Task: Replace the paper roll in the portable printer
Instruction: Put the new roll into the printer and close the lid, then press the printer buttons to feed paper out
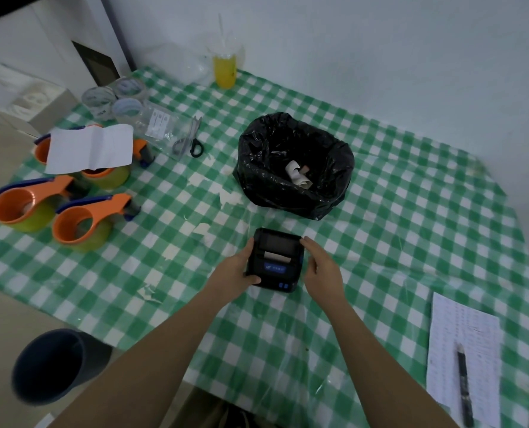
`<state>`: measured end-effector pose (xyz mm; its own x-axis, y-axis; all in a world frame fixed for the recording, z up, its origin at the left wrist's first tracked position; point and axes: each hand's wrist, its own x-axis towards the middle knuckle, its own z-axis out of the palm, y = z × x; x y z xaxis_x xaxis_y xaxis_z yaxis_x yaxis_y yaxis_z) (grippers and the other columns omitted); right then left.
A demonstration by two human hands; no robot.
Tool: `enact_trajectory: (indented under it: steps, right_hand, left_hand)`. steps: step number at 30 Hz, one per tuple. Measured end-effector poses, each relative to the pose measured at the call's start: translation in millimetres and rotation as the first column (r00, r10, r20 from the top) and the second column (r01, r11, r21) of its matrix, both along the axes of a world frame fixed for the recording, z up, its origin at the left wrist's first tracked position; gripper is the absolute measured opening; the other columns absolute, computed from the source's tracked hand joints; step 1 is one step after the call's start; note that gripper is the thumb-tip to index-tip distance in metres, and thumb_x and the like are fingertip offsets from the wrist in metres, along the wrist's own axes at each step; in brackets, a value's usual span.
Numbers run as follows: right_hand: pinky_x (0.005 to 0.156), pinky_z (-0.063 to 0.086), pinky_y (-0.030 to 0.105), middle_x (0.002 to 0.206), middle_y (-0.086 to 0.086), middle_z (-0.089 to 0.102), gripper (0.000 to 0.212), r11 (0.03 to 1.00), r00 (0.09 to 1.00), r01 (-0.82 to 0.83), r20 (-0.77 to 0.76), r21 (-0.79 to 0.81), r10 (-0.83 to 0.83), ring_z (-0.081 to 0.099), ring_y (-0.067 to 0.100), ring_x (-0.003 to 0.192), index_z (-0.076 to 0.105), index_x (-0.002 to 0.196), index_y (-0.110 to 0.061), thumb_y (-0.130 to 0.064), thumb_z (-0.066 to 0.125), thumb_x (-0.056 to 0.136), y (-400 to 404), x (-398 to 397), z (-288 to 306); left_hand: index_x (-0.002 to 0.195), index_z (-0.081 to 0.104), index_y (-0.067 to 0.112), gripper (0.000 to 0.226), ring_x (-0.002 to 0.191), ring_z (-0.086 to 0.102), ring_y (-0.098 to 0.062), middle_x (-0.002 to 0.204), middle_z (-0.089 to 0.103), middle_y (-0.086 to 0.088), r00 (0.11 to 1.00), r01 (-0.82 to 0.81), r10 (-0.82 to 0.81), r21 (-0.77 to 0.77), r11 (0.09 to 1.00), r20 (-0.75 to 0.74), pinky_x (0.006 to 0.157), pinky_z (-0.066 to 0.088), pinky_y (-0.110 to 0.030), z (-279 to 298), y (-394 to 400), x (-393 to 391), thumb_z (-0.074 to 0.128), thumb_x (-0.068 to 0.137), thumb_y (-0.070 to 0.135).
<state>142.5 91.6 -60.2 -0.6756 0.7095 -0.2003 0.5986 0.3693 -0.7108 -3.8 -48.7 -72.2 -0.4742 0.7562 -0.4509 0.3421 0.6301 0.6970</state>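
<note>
The printer (275, 260) sits on the table (411, 211) near its front edge, left hand (237, 268) and right hand (322, 267) clasping its sides — small, rigid, probably light; grip the flanks.

Orange tape dispensers (81, 222) sit at the table's (411, 211) left edge, scissors (192, 139) beyond them, a yellow drink (224, 69) at the far edge.
</note>
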Motion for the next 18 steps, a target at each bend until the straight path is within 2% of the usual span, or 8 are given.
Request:
enact_trajectory:
  steps: [5,13,15,18]
  right_hand:
    - [0.100,0.035,0.019,0.153,-0.003,0.032,0.048,0.996,0.999,-0.015,0.034,-0.089,0.018,0.036,0.016,0.137,0.043,0.138,-0.020,0.000,0.035,0.095,-2.2,3.4,-2.3]
    - [0.093,0.047,0.028,0.155,-0.007,0.027,0.048,0.995,0.997,-0.019,0.068,-0.096,0.026,0.043,0.018,0.132,0.038,0.141,-0.021,-0.003,0.035,0.097,-7.2,2.5,0.3]
    - [0.086,0.051,0.030,0.155,-0.007,0.026,0.049,0.995,0.996,-0.023,0.080,-0.095,0.030,0.050,0.019,0.124,0.037,0.141,-0.021,-0.002,0.035,0.096,-7.8,3.0,0.7]
    - [0.072,0.052,0.032,0.156,-0.007,0.024,0.052,0.995,0.993,-0.041,0.108,-0.092,0.051,0.061,0.021,0.102,0.035,0.143,-0.022,-0.001,0.035,0.095,-7.1,3.7,-1.5]
  left_hand:
    - [0.150,0.007,0.020,0.087,0.129,0.047,-0.025,0.145,0.046,-0.009,1.000,0.016,-0.016,-0.005,1.000,-0.021,0.099,0.041,-0.031,0.3,1.0,2.1,0.064,0.084,0.013]
    - [0.149,0.012,0.016,0.082,0.142,0.030,-0.020,0.156,0.026,-0.005,0.999,0.033,-0.033,0.002,0.999,-0.023,0.112,0.032,-0.030,0.8,1.2,2.0,0.064,0.085,0.012]
    - [0.149,0.012,0.017,0.082,0.141,0.031,-0.020,0.156,0.025,-0.004,0.999,0.040,-0.041,-0.018,0.999,-0.033,0.112,0.032,-0.030,1.3,1.3,1.6,0.064,0.085,0.013]
    - [0.149,0.014,0.017,0.082,0.142,0.030,-0.019,0.157,0.024,-0.003,0.999,0.035,-0.036,-0.016,0.999,-0.024,0.111,0.030,-0.029,2.4,1.1,1.7,0.064,0.085,0.014]
